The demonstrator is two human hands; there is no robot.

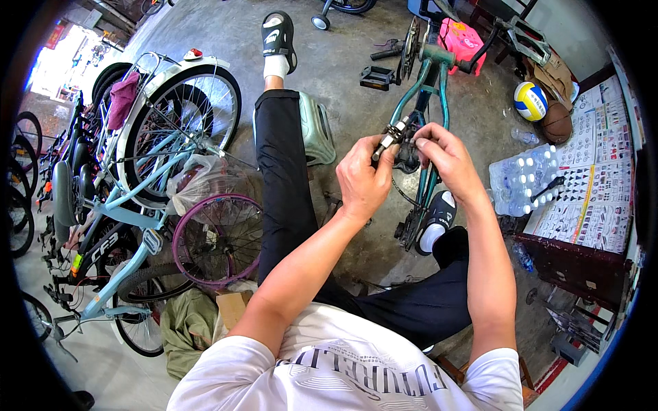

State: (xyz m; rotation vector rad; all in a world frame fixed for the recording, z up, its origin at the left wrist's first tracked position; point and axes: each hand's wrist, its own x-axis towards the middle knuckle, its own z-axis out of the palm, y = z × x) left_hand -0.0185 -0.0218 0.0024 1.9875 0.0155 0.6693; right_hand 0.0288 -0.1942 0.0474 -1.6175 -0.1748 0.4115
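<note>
My left hand [364, 175] is closed around a small silver-and-black metal part [389, 140], a tool or fitting, held upright at a slant over a teal bicycle frame [444, 103]. Just to its right, my right hand [444, 157] has thumb and index finger pinched at a small dark piece I cannot make out, close to the metal part. A dark chain [406, 196] hangs below my hands along the frame, whose crank and pedal [377, 77] point away from me. My outstretched left leg [277, 157] lies beside the frame, with a pale green stool [315, 137] behind it.
Bicycles [147, 171] crowd the left, with a loose purple rim [216, 240] among them. At right are bottled water [514, 185], a volleyball [530, 101], a brown ball [556, 123] and a poster-covered board [589, 178]. A pink box [462, 44] sits at the back.
</note>
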